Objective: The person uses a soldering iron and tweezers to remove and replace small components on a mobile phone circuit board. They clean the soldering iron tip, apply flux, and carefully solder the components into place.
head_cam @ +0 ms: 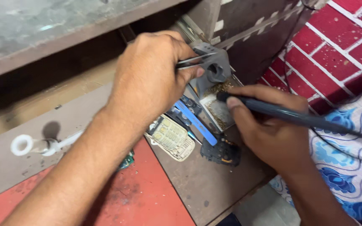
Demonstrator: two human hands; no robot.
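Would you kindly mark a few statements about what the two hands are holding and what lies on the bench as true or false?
1. The left hand pinches metal tweezers. True.
2. The right hand holds a hammer. False: it holds a dark soldering iron like a pen.
3. A phone keypad cover lies on the bench below the left hand. True.
4. The blue pry tool is held in the right hand. False: it lies on the bench between the hands.
5. The grey iron stand sits beside the tweezers' tips. True.
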